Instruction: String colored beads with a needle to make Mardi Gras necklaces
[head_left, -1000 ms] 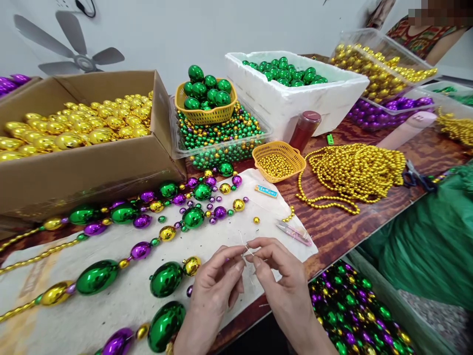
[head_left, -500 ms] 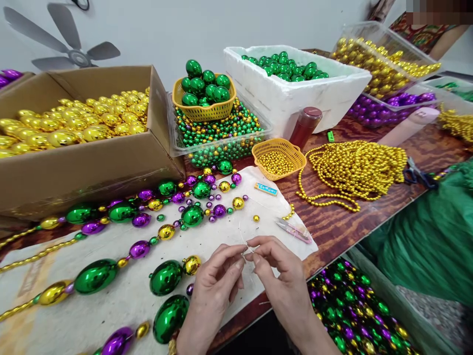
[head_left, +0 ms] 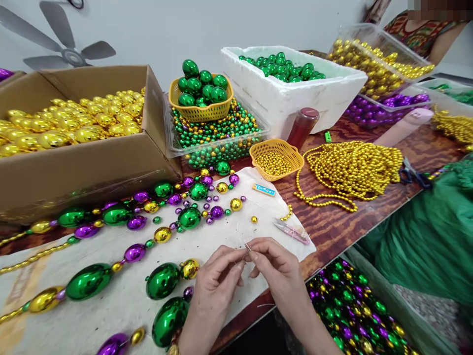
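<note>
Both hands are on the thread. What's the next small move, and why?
I'd probably ease the left hand and right hand slightly apart, fingers pinched: the thin thread seems to cross between their fingertips, with an end sticking up. Whether it's knotted is too small to tell, so gentle tension seems wise.

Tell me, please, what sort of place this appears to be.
Probably a small bead-necklace workshop: strung beads lie on a cloth, a cardboard box holds loose gold beads, and two hands pinch fine thread.
</note>
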A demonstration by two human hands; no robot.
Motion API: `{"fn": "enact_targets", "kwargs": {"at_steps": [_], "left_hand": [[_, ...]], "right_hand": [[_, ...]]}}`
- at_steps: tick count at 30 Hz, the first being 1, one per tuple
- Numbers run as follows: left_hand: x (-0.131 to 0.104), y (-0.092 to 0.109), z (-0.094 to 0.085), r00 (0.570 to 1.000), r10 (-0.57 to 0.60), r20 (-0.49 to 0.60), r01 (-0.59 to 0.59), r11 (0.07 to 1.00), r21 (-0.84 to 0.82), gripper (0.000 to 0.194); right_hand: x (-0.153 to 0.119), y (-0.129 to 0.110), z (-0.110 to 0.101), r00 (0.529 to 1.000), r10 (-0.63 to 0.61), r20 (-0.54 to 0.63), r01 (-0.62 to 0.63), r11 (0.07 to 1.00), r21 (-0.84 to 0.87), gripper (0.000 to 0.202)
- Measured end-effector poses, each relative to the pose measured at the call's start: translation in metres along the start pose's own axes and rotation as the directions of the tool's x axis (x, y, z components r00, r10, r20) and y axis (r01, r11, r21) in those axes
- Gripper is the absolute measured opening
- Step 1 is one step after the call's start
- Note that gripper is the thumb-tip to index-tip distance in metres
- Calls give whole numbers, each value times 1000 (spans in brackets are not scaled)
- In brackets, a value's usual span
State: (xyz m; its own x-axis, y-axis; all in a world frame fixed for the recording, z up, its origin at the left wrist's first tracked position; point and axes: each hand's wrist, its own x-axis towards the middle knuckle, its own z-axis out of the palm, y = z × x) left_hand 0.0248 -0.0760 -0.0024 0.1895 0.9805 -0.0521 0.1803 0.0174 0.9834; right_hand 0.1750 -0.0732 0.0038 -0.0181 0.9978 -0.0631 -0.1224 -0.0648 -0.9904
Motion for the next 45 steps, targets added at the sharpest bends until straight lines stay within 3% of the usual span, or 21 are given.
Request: {"fn": "enact_targets", "kwargs": {"at_steps": [7,10,12,14,16,19,21,22,24,26,27,29,31,33,36,38,40,42,45], "left_hand": [[-1,12,12,975,180,133,-218,898,382,29],[-1,10,16,965,119,233,-225,833,505,32],[-1,7,16,961,71,268,-214,802,558,33],[1,3,14,960,49,276,-207,788,580,33],[3,1,9,961,45,275,-203,787,582,33],[8,1,3,961,36,274,-199,778,596,35],[11,5,1,961,35,273,-203,760,617,35],[12,8,1,962,38,271,-207,748,630,34],[13,13,4,963,43,265,-213,723,657,32],[13,16,9,963,47,264,-219,708,672,29],[12,16,13,963,50,265,-222,706,673,28],[10,15,18,961,61,269,-232,706,669,25],[7,14,20,959,76,271,-247,693,677,24],[5,14,15,953,115,282,-287,649,705,23],[5,16,-5,940,193,280,-340,523,781,31],[6,15,-23,952,208,223,-294,438,850,49],[6,10,-40,971,180,158,-217,382,898,53],[6,5,-51,981,130,144,-183,370,911,49],[5,1,-59,984,58,171,-178,466,867,45]], "right_hand": [[1,13,-21,980,182,80,-190,976,105,18],[2,18,-32,987,156,-19,-156,987,28,17],[6,19,-46,982,69,-177,-82,994,-67,15],[14,20,-71,928,-63,-367,-23,974,-226,16],[22,21,-104,827,-216,-518,-30,905,-424,20],[28,21,-155,716,-347,-605,-104,805,-584,25],[26,17,-172,698,-363,-617,-180,745,-642,23],[24,14,-173,709,-383,-592,-209,688,-695,22],[18,8,-159,786,-440,-434,-155,539,-828,26],[11,1,-129,884,-452,-118,106,439,-892,29],[9,-1,-112,905,-419,68,263,429,-864,28],[5,-2,-80,883,-299,362,462,412,-785,25],[5,2,-59,850,-203,486,526,390,-756,24],[8,10,-52,843,-157,515,533,375,-758,25],[15,21,-63,851,-152,502,517,404,-754,25],[18,26,-76,878,-186,441,474,465,-748,25],[20,31,-86,911,-215,352,410,562,-719,23],[19,37,-90,940,-220,262,341,657,-672,19],[15,47,-88,969,-197,146,245,752,-612,16]]}}
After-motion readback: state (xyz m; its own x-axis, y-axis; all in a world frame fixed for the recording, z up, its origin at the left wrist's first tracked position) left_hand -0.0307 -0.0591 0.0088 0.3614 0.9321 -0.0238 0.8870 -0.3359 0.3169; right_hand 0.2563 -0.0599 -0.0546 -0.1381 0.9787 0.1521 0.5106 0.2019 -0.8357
